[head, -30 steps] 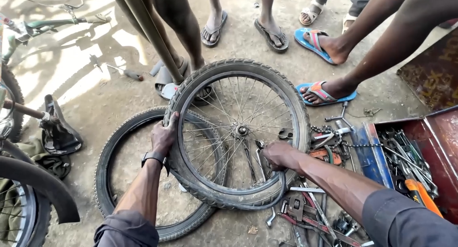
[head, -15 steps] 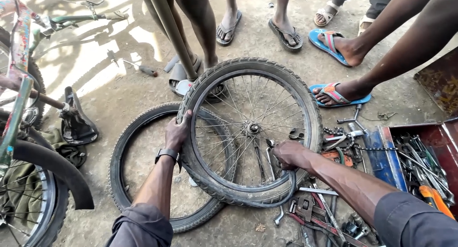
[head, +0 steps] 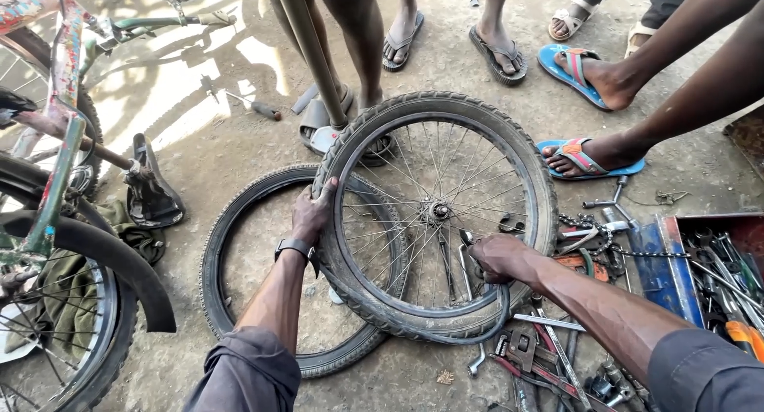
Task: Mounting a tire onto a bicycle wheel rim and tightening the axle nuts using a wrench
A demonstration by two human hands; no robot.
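Standing tilted on the dirt ground, leaning over a loose tyre: the spoked bicycle wheel. Reaching forward with arm extended, left hand curling its grip closed over the wheel's left tyre edge. Pressing at the lower right rim, right hand, grip clenched; fingertips hiding behind spokes, contents unclear.

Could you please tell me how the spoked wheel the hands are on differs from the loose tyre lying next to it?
The spoked wheel has a rim, spokes and hub; the loose tyre is a bare rubber ring. The wheel is tilted up, gripped by the left hand with the right hand inside its rim; the tyre lies flat on the ground, partly beneath the wheel. Both carry black knobbly tread.
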